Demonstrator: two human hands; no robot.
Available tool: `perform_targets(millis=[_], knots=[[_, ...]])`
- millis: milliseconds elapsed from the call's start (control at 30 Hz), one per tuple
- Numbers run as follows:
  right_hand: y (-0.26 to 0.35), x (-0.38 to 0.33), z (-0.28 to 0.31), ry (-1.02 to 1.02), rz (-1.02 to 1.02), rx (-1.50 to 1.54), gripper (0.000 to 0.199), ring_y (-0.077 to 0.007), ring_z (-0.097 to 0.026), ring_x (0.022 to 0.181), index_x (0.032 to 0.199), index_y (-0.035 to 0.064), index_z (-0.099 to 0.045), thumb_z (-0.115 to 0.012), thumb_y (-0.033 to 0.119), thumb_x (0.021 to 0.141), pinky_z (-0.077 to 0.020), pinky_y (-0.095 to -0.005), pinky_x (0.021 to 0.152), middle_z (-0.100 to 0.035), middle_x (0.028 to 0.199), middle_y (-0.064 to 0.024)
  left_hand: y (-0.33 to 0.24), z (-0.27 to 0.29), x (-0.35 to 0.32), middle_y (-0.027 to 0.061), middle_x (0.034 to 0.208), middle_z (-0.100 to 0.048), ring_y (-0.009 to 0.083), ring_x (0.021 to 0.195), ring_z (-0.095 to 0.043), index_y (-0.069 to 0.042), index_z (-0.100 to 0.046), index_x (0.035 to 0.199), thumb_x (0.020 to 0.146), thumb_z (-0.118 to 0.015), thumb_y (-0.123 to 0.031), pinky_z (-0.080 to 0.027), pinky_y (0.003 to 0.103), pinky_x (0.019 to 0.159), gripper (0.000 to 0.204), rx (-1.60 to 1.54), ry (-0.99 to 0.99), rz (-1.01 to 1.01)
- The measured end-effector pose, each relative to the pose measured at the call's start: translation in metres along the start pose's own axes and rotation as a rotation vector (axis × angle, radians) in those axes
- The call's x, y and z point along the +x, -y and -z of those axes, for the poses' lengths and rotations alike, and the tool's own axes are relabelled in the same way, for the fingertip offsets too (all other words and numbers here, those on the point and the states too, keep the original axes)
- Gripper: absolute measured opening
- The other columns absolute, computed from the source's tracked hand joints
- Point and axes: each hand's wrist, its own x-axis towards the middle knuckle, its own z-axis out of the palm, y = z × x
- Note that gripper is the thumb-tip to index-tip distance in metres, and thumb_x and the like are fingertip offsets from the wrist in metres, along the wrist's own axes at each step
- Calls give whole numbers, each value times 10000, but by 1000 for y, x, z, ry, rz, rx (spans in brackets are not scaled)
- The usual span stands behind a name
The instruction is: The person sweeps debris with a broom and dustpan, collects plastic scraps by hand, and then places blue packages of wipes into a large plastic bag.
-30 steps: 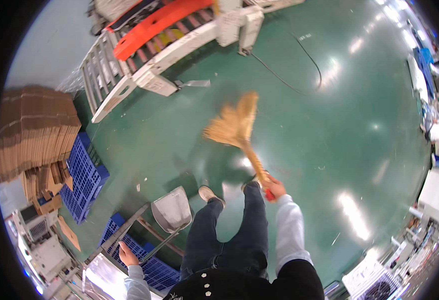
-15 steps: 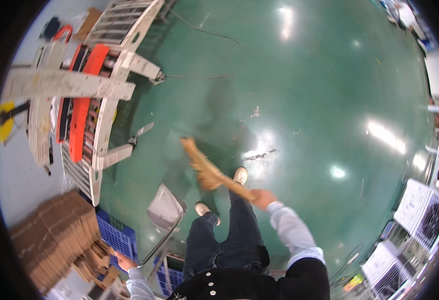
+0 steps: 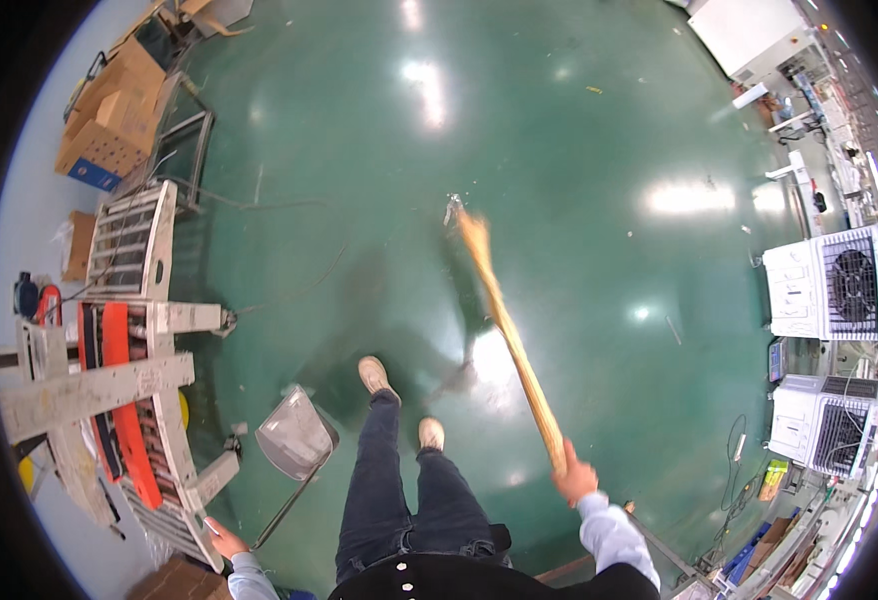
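pointing forward, the broom ends beside pale debris; earlier, leftward.

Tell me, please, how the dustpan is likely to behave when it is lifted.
The dustpan is probably light for its size, as its rim looks thin. It should be fairly stiff, since its sides show no sagging. It may swing or tip, because the left hand holds it by a long, thin handle.

Straw broom swung out ahead, left foot now leading, cardboard box come into view
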Motion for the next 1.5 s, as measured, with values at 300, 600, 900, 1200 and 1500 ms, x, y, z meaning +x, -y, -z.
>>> perform_targets(millis=[300,600,900,1200,1500], knots=[[219,148,-14,389,-365,1323,149,-218,-502,398,735,35,-494,-598,123,794,-428,-346,375,-499,541,-78,-126,-139,55,254,984,-607,330,878,-581,91,-566,1065,900,-422,-509,-423,391,793,638,-228,109,-10],[407,294,153,532,60,1879,363,-247,-541,530,1077,131,-348,-548,57,784,-493,-415,471,-502,671,-107,-269,-171,138,59,579,-491,185,554,-411,89,-594,797,883,-398,-576,-361,377,545,699,-49,92,-121],[387,220,196,168,-412,1706,534,-263,-555,529,1139,153,-325,-562,-78,720,-499,-395,442,-486,743,-102,-420,-240,149,202,834,-624,271,718,-537,104,-587,964,905,-390,-527,-429,377,719,664,-35,261,-2],[504,425,341,656,206,2175,236,-198,-542,512,920,42,-452,-631,52,766,-478,-312,423,-533,680,-85,-640,-280,134,232,702,-590,356,645,-561,70,-593,873,919,-404,-458,-426,416,614,562,31,171,-615],[361,342,373,-36,-408,1584,483,-262,-530,470,1143,128,-379,-547,-55,729,-437,-383,350,-489,697,-95,-816,-347,126,224,648,-556,291,549,-502,61,-579,826,910,-437,-452,-398,418,556,539,-80,255,-667]])
